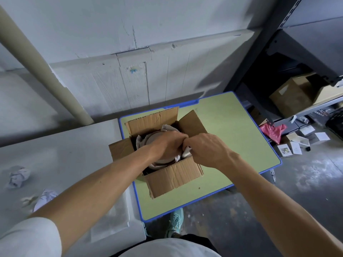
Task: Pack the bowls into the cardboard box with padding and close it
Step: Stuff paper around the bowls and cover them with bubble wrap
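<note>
Sleeve (27,238): white cloth, lower left corner.
Shoe (175,223): teal, laced, on the floor (259,210) just under the green table's near edge.
Floor: grey concrete, mottled with pale smears.
Grey table (65,154): on the left, a flat, smooth, matt top; its right edge meets the green table.
Paper balls (18,176): 2 crumpled pale wads on the grey table, well apart from the box.
Green table (232,130): smooth pale green top, blue rim, rounded corners, far edge against the wall.
Box (172,176): brown corrugated cardboard, on the left part of the green table, all 4 flaps open; the near flap is creased and hangs outward.
Bowls (157,140): a stack of round tan bowls inside the box, rims showing under the left wrist.
Paper (186,153): white and crumpled, tucked between the bowls and the box walls.
Left hand (167,143): palm down on the top bowl; its fingers bend away out of sight, so I cannot tell what they grasp.
Right hand (206,149): fingers clenched on the paper at the box's right side, knuckles touching the left hand.
Wall (130,52): grey-white paint, wood-grain panel, cracks, 1 blue speck.
Pipe (42,65): beige, round, running down behind the grey table.
Shelf (306,108): dark metal rack at the right, carrying brown cartons (289,98).
Bag (272,131): red crumpled plastic below the shelf, near white cards (322,136) on the floor.
</note>
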Available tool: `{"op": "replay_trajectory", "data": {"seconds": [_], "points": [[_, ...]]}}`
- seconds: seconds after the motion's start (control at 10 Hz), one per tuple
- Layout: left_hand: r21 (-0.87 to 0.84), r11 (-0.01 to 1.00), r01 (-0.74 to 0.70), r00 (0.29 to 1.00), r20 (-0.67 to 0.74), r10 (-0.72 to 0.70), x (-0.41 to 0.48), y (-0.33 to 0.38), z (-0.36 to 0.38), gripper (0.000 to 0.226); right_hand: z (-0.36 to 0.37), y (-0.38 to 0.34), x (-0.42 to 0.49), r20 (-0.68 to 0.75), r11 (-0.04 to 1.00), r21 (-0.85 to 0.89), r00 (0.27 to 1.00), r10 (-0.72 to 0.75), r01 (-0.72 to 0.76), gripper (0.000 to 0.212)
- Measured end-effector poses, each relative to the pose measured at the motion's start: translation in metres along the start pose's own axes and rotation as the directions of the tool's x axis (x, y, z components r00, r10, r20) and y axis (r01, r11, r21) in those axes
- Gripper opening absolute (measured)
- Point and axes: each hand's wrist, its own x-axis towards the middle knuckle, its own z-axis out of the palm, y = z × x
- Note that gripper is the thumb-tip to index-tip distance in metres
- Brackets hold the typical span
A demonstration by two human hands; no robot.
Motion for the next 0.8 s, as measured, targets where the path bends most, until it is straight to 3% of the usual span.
{"op": "replay_trajectory", "data": {"seconds": [0.1, 0.2, 0.4, 0.5, 0.7, 0.8], "points": [[-0.422, 0.907, -0.001, 0.930, -0.333, -0.153, 0.026, -0.010, 0.021, 0.019, 0.000, -0.006, 0.006, 0.034, 0.999, -0.029, 0.999, 0.029, -0.028, 0.030], [-0.610, 0.791, -0.043, 0.889, -0.385, -0.249, 0.032, -0.005, 0.031, 0.026, 0.007, -0.011, 0.006, 0.074, 0.997, -0.048, 0.995, 0.060, -0.056, 0.026], [-0.680, 0.733, -0.016, 0.870, -0.370, -0.325, 0.029, -0.009, 0.026, 0.028, 0.013, -0.010, -0.004, 0.031, 0.998, 0.014, 0.997, 0.065, -0.066, 0.025], [-0.694, 0.716, -0.072, 0.854, -0.414, -0.315, 0.022, -0.006, 0.022, 0.022, 0.016, -0.009, -0.006, -0.104, 0.999, -0.031, 0.994, 0.038, -0.041, 0.023], [-0.715, 0.697, -0.062, 0.881, -0.367, -0.298, 0.015, -0.008, 0.020, 0.011, 0.029, -0.010, 0.004, -0.051, 0.999, -0.022, 0.998, 0.041, -0.042, 0.028], [-0.605, 0.792, -0.080, 0.878, -0.419, -0.231, 0.019, -0.010, 0.024, 0.017, 0.029, -0.009, -0.001, -0.111, 0.998, 0.034, 0.992, 0.056, -0.052, 0.016]]}}
